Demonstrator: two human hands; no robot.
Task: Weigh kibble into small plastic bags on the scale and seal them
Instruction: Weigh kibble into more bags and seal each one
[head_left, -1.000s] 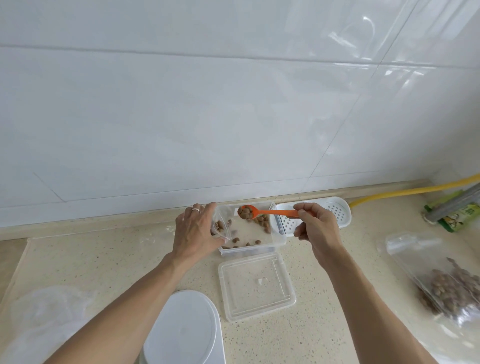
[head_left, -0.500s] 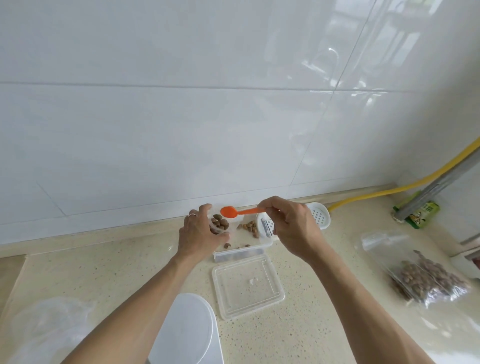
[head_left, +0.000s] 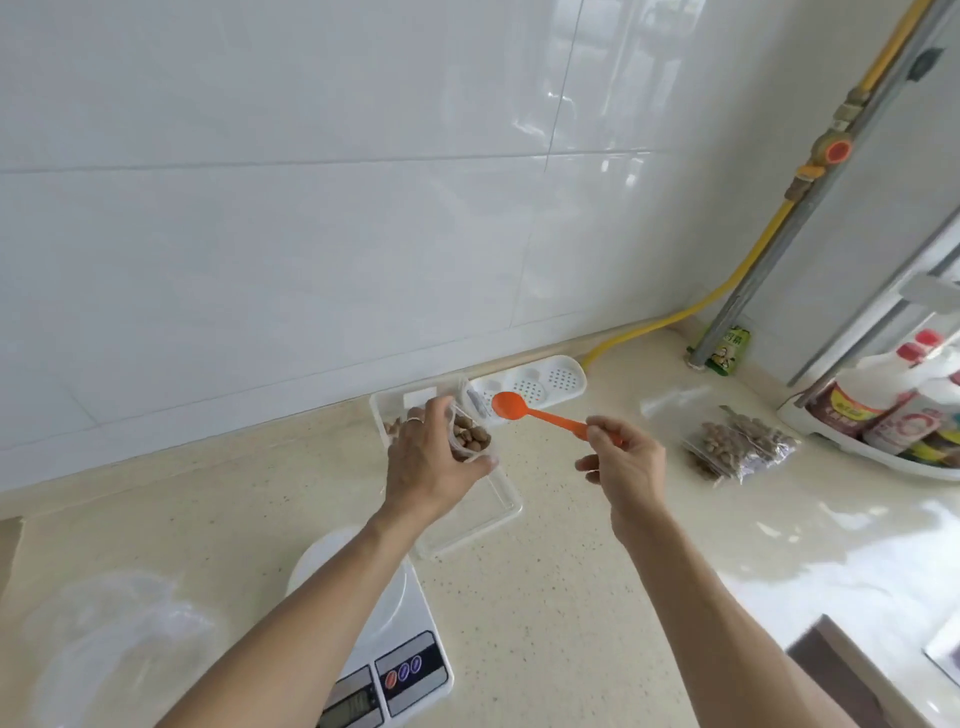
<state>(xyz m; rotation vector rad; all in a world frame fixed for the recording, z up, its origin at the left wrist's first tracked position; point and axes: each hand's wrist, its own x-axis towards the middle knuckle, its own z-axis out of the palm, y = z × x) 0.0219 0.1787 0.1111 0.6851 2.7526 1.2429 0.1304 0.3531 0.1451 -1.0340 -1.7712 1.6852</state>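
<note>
Speckled cream stone makes up my bench (head_left: 545, 597), and I place everything else from the kitchen scale (head_left: 387, 649) at its near edge. Beyond the scale lies the clear container lid (head_left: 498, 514), and beyond that the clear container (head_left: 387, 405) against the wall, a few kibble pieces showing inside. A filled zip bag of kibble (head_left: 740, 447) lies well to the right of the scale, near a tray of bottles (head_left: 883, 415). My left hand (head_left: 431, 467) is curled round a small plastic bag (head_left: 467, 439), partly filled with kibble, held up beyond the scale, not on it. My right hand (head_left: 623, 467) pinches the handle of the orange spoon (head_left: 540, 413), its bowl empty and tipped up, just beside the bag's mouth. My worry is the soft bag: its mouth could fold under my fingers and spill kibble onto the bench, or it could slump on the scale.
</note>
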